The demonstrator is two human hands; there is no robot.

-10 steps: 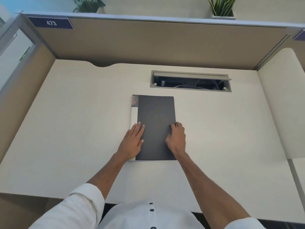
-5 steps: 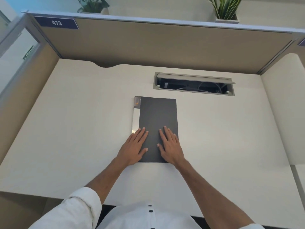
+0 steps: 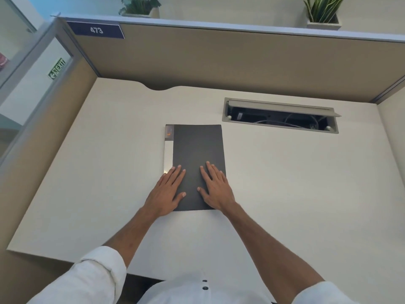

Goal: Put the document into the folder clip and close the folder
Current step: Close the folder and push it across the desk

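Folder (image 3: 198, 154) lies shut on the pale bench (image 3: 285, 183), its dark grey cover up and its long side running away from the person. A light strip runs down its left edge, with a small orange-marked label (image 3: 169, 132) at the far corner. No document shows; whether one sits inside cannot be told.

Both hands rest flat on the near half of the cover. The left hand (image 3: 166, 191) lies on the near left corner, grip spread, fingers reaching forward over the light strip and the cover, thumb out to the right. The right hand (image 3: 215, 187) lies beside it on the near right part, grip likewise spread with the palm down, its outer fingers at the cover's right edge. The thumbs point toward each other with bare cover between them. Neither hand holds anything.

Beyond the folder and to the right, an open cable hatch (image 3: 280, 116) is set in the bench, with wires inside. A tan partition (image 3: 219, 62) backs the bench and carries a blue plate (image 3: 96, 30) reading 473. Two potted plants (image 3: 322, 12) stand on top of it. White sleeves (image 3: 94, 279) are rolled up on the forearms.
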